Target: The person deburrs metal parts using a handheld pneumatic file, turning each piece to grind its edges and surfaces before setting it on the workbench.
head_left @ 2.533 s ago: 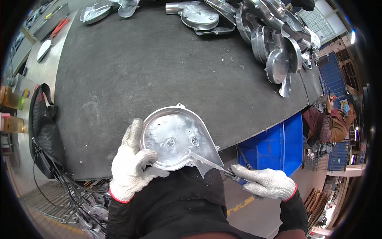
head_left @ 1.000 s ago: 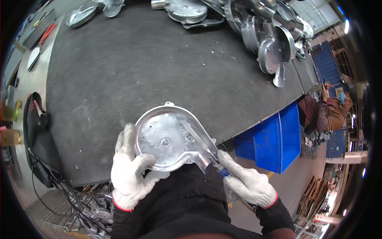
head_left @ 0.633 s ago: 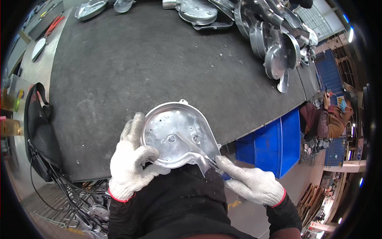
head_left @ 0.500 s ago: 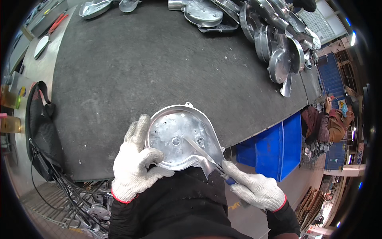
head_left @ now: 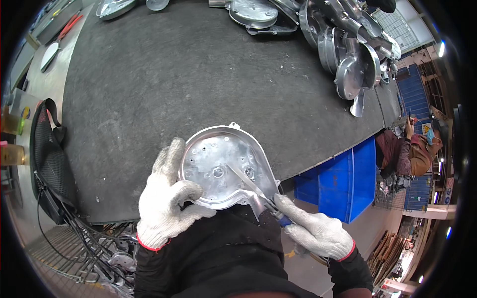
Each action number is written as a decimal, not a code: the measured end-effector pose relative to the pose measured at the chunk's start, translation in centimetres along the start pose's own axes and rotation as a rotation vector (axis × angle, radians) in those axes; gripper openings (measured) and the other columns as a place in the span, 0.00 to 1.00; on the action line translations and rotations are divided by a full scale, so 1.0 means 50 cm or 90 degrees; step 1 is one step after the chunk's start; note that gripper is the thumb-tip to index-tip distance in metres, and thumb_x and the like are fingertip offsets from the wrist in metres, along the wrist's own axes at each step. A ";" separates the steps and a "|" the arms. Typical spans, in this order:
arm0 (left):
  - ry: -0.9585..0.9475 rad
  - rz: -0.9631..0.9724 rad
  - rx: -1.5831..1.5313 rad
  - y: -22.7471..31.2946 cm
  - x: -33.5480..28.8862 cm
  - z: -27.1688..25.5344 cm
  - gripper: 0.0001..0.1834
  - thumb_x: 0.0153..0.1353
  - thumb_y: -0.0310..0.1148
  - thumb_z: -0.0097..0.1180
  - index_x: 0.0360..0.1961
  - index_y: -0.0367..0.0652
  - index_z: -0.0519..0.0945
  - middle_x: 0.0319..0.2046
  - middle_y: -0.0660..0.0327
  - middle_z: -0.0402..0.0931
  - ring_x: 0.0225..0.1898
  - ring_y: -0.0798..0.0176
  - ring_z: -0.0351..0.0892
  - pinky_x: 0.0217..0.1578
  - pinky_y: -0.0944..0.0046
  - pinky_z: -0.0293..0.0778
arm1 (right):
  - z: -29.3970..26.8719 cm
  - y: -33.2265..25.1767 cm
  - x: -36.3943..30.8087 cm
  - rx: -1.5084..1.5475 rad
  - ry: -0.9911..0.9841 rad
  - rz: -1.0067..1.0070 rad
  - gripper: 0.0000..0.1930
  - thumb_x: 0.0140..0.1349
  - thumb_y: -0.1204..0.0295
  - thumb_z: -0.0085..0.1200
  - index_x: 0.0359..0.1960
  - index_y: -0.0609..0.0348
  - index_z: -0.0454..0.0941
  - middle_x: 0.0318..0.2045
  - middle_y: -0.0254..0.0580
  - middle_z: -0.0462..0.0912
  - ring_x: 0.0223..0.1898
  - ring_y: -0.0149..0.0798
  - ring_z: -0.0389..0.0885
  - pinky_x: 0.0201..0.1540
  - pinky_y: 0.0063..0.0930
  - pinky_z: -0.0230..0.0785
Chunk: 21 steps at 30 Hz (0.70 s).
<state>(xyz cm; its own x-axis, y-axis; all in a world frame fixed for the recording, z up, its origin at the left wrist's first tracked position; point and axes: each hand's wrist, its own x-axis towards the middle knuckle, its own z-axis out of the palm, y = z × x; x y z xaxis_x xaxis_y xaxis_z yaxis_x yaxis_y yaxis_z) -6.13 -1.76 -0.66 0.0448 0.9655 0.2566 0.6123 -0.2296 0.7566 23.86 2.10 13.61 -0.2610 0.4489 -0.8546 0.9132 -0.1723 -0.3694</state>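
Silver metal housing [head_left: 213,155] lies over the near edge of the tabletop [head_left: 164,84] in my head view. I have the left hand [head_left: 168,211] curled around its rim, the right hand [head_left: 318,233] closed on a blue-handled tool [head_left: 259,193]. Work seems underway; what's left, I can't tell. Broad room reaches to the piled housings [head_left: 349,77].

2 gloved hands [head_left: 170,206], 1 round metal casting [head_left: 211,158] and 1 blue-handled tool [head_left: 272,208] are seen at 1 dark tabletop [head_left: 149,89]. 2 metal pieces [head_left: 115,7] are counted at upper left; the heaped castings [head_left: 350,77] are too overlapped to be counted. 1 black bag [head_left: 52,164], 2 amber-filled containers [head_left: 12,155], 1 blue bin [head_left: 335,181] and 1 co-worker [head_left: 420,155] are also counted.
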 end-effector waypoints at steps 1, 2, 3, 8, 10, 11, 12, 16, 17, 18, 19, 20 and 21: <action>0.003 0.004 -0.001 -0.005 -0.001 -0.003 0.26 0.30 0.47 0.83 0.30 0.47 0.85 0.69 0.31 0.67 0.68 0.27 0.71 0.65 0.41 0.72 | 0.004 0.003 0.002 -0.005 0.024 -0.055 0.34 0.77 0.54 0.48 0.81 0.41 0.54 0.59 0.47 0.84 0.44 0.52 0.90 0.50 0.40 0.80; 0.007 0.007 -0.001 -0.007 -0.002 -0.004 0.26 0.30 0.47 0.83 0.30 0.47 0.85 0.69 0.31 0.67 0.68 0.27 0.71 0.65 0.41 0.71 | 0.007 0.009 0.002 -0.005 0.024 -0.055 0.34 0.77 0.54 0.48 0.81 0.41 0.54 0.59 0.47 0.84 0.44 0.52 0.90 0.50 0.40 0.80; 0.008 0.008 -0.002 -0.005 -0.001 -0.002 0.26 0.30 0.47 0.83 0.30 0.47 0.85 0.69 0.31 0.67 0.68 0.27 0.71 0.65 0.41 0.71 | 0.009 0.017 0.001 0.002 0.029 -0.073 0.34 0.77 0.54 0.48 0.81 0.40 0.54 0.58 0.46 0.85 0.42 0.52 0.90 0.49 0.40 0.80; 0.017 0.017 0.020 0.001 0.003 -0.002 0.26 0.31 0.48 0.83 0.30 0.47 0.85 0.68 0.32 0.68 0.67 0.27 0.71 0.63 0.42 0.73 | 0.006 0.005 -0.005 -0.008 0.042 -0.043 0.34 0.77 0.55 0.48 0.82 0.39 0.53 0.48 0.45 0.89 0.36 0.46 0.90 0.44 0.37 0.82; 0.022 0.030 0.009 0.001 0.004 -0.001 0.27 0.31 0.48 0.83 0.30 0.47 0.85 0.68 0.32 0.69 0.66 0.27 0.72 0.63 0.42 0.74 | 0.001 -0.006 -0.006 0.104 0.039 -0.053 0.34 0.75 0.65 0.51 0.81 0.44 0.57 0.41 0.39 0.89 0.26 0.32 0.87 0.36 0.29 0.84; 0.024 0.037 0.002 -0.001 0.002 -0.002 0.27 0.31 0.48 0.83 0.30 0.46 0.85 0.68 0.32 0.69 0.66 0.26 0.72 0.62 0.42 0.74 | -0.003 -0.013 -0.005 0.102 0.041 -0.059 0.34 0.75 0.65 0.51 0.81 0.44 0.57 0.41 0.39 0.89 0.26 0.32 0.87 0.36 0.29 0.84; 0.027 0.040 0.005 -0.001 0.000 -0.001 0.27 0.31 0.48 0.83 0.30 0.46 0.85 0.68 0.32 0.69 0.66 0.26 0.72 0.62 0.42 0.74 | -0.009 -0.021 -0.004 0.115 0.056 -0.028 0.34 0.75 0.65 0.51 0.81 0.44 0.57 0.39 0.39 0.89 0.26 0.31 0.86 0.35 0.29 0.83; 0.024 0.054 0.020 -0.003 0.004 -0.004 0.27 0.31 0.49 0.83 0.30 0.45 0.84 0.67 0.31 0.69 0.65 0.24 0.72 0.62 0.41 0.74 | -0.030 -0.060 0.013 0.133 0.048 0.014 0.34 0.76 0.62 0.50 0.82 0.42 0.53 0.30 0.37 0.84 0.24 0.30 0.84 0.33 0.27 0.81; 0.014 0.052 0.031 -0.003 0.002 -0.007 0.28 0.31 0.49 0.83 0.29 0.45 0.84 0.67 0.31 0.69 0.64 0.23 0.72 0.62 0.40 0.74 | -0.030 -0.063 0.016 0.131 0.033 0.001 0.35 0.78 0.59 0.49 0.82 0.40 0.51 0.25 0.36 0.81 0.23 0.29 0.83 0.31 0.27 0.79; 0.016 0.050 0.030 0.000 0.003 -0.006 0.28 0.31 0.49 0.83 0.29 0.45 0.84 0.67 0.31 0.69 0.64 0.23 0.72 0.62 0.40 0.74 | -0.029 -0.056 0.012 0.128 0.032 0.002 0.35 0.78 0.59 0.49 0.82 0.40 0.51 0.25 0.36 0.81 0.23 0.29 0.83 0.31 0.27 0.79; 0.018 0.060 0.024 0.004 0.005 -0.003 0.28 0.31 0.49 0.83 0.29 0.45 0.84 0.67 0.31 0.69 0.64 0.23 0.72 0.62 0.40 0.74 | -0.025 -0.042 0.005 0.136 0.049 -0.008 0.35 0.78 0.60 0.49 0.82 0.41 0.51 0.25 0.36 0.80 0.23 0.29 0.83 0.31 0.27 0.79; 0.019 0.069 0.021 0.004 0.008 -0.002 0.27 0.31 0.49 0.83 0.29 0.45 0.84 0.67 0.30 0.69 0.64 0.22 0.72 0.62 0.39 0.74 | -0.025 -0.034 0.004 0.145 0.066 -0.019 0.35 0.78 0.60 0.49 0.82 0.42 0.51 0.24 0.35 0.80 0.22 0.29 0.83 0.30 0.27 0.79; 0.020 0.068 0.021 0.002 0.008 -0.003 0.27 0.31 0.49 0.83 0.29 0.45 0.84 0.67 0.30 0.69 0.64 0.22 0.72 0.62 0.39 0.74 | -0.027 -0.040 0.007 0.144 0.064 -0.019 0.35 0.78 0.60 0.49 0.82 0.42 0.51 0.24 0.35 0.80 0.22 0.29 0.83 0.30 0.27 0.79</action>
<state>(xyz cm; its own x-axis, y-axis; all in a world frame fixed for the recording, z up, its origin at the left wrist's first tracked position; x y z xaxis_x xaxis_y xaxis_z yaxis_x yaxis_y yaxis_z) -6.16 -1.40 -0.39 0.0868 0.9315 0.3531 0.6309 -0.3257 0.7041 22.38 3.78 14.51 -0.2440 0.5404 -0.8053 0.8092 -0.3442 -0.4761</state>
